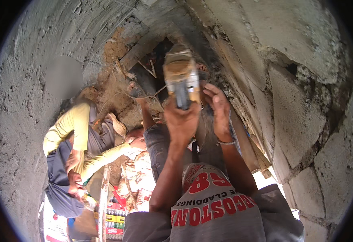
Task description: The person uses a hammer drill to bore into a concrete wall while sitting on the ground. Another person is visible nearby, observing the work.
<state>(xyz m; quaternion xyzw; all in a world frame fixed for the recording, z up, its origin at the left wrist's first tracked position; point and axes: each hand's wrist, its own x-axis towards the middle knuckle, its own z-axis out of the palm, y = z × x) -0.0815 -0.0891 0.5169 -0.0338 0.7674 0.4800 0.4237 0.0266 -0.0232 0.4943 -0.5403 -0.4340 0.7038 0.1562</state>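
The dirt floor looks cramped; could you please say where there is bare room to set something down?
The dirt between the co-worker's shoes and the person's left foot looks freest, though it seems rough. It is crowded ahead, where the left hand holds a blurred tool beside the right hand, and lower left, around the pole and crates.

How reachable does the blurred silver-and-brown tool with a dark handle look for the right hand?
Likely yes: the right hand looks empty and is open just beside the tool, with nothing apparent between. The left hand already grips the dark handle, though.
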